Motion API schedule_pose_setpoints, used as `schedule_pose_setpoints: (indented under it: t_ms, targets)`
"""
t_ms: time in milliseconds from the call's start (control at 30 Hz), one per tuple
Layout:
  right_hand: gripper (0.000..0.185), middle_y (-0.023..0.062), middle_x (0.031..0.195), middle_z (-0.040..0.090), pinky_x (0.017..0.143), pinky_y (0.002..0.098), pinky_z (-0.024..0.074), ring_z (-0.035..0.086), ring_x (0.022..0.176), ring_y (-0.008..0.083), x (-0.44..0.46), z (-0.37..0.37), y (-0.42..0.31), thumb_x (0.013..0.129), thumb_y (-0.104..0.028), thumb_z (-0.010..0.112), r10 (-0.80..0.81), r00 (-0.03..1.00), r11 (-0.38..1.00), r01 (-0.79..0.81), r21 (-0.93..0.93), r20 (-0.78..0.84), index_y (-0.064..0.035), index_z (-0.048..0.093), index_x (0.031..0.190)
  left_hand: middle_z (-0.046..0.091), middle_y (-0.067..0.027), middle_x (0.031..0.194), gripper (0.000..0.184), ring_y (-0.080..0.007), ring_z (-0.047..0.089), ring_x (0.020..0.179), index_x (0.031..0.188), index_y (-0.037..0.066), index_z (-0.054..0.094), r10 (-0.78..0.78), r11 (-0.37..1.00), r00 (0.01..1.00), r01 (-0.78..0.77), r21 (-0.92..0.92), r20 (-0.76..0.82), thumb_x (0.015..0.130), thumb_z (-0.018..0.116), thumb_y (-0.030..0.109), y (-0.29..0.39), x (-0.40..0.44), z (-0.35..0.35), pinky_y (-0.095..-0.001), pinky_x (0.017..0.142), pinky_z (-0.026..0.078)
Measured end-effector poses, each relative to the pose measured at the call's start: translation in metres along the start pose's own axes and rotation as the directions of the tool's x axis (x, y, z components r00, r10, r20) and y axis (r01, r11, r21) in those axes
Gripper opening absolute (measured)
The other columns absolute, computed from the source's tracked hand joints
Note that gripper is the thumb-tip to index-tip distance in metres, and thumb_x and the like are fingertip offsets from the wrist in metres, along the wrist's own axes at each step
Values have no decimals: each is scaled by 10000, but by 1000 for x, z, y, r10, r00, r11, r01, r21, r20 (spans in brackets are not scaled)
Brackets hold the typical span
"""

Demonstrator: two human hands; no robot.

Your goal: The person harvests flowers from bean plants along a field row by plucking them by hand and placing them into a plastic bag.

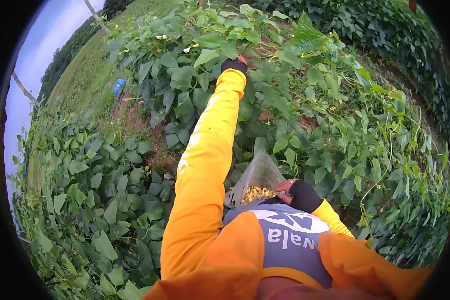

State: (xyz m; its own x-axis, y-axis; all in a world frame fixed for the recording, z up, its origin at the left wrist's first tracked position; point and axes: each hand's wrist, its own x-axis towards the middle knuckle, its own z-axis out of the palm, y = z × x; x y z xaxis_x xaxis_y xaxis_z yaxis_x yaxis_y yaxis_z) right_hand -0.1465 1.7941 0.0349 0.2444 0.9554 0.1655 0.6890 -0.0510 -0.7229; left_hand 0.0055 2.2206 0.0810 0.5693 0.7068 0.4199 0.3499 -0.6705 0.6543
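My left arm, in an orange-yellow sleeve with a black cuff, stretches forward into the leafy vines [205, 57]. Of my left hand [242, 60] only a small part shows beyond the cuff; leaves hide its fingers, so what it grips cannot be seen. Close to my waist, my right hand [286, 189] is closed on the rim of a clear plastic bag [257, 172]. Inside the bag lie many small yellow pieces [257, 195] that look like picked blossoms. A few pale flowers [187, 49] show among the leaves left of my left hand.
Dense green vines [110, 200] surround me on both sides, with trailing stems at the right. Patches of reddish soil [135, 117] show between plants. A blue object [119, 86] lies at the far left, by a grassy slope [87, 85]. Poles [25, 89] stand beyond.
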Motion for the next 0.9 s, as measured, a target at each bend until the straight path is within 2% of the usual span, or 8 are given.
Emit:
schedule_pose_setpoints:
  t_ms: [100,167,300,400,500,600,767,900]
  targets:
    - [194,109,981,637,860,366,451,587,946,279,19,11,-12,775,-142,641,12,999,1000,-13,-25,-37,-58,645,951,645,-92,752,106,-209,609,664,881,65,656,-44,970,999,37,-239,-24,796,611,109,-29,22,28,-323,619,481]
    - [187,106,978,638,856,365,452,588,942,278,32,16,-17,776,-140,639,22,999,999,-23,-25,-41,-56,647,943,628,-78,713,123,-164,578,575,895,44,656,-51,926,988,102,-363,146,788,596,33,-9,-3,-13,-296,568,470]
    - [206,101,953,639,817,368,462,594,909,291,58,24,-28,772,-121,637,-31,998,999,28,-38,-60,-49,629,964,615,-75,727,282,-134,566,562,1068,34,593,197,955,947,-127,-268,254,789,583,-7,-29,-17,-55,-271,522,457]
    - [193,108,964,634,797,371,467,591,907,296,76,24,-34,773,-119,632,-16,999,999,15,-30,-36,-49,628,953,621,-49,767,189,-104,580,641,1010,8,597,118,786,835,252,-565,537,822,584,22,-11,-84,-124,-225,571,476]
    - [197,116,965,629,779,366,471,591,898,295,92,27,-23,773,-116,628,-24,990,1000,25,-1,-138,-54,627,960,629,-43,788,104,-97,581,678,918,4,630,272,814,639,246,-526,719,823,596,27,-38,-173,-148,-240,617,479]
    - [219,115,951,627,770,346,472,597,879,275,109,27,-18,761,-79,637,65,982,998,-65,10,-177,-71,633,980,650,-119,822,149,-270,624,802,810,67,667,389,921,467,-168,-352,794,718,564,9,-70,-247,-159,-343,734,488]
    - [206,105,944,627,779,335,467,598,898,266,143,32,-12,771,-87,639,50,994,999,-51,-3,-100,-69,632,976,636,-140,886,200,-309,589,901,826,96,674,309,871,416,-485,-79,855,781,558,252,-124,-306,-162,-405,779,459]
    - [211,96,935,626,780,326,468,599,893,252,177,46,-12,766,-88,646,0,999,1000,-1,-9,-37,-73,632,975,637,-121,890,185,-320,581,842,820,77,652,46,967,460,-241,75,887,787,583,246,-122,-311,-188,-399,757,454]
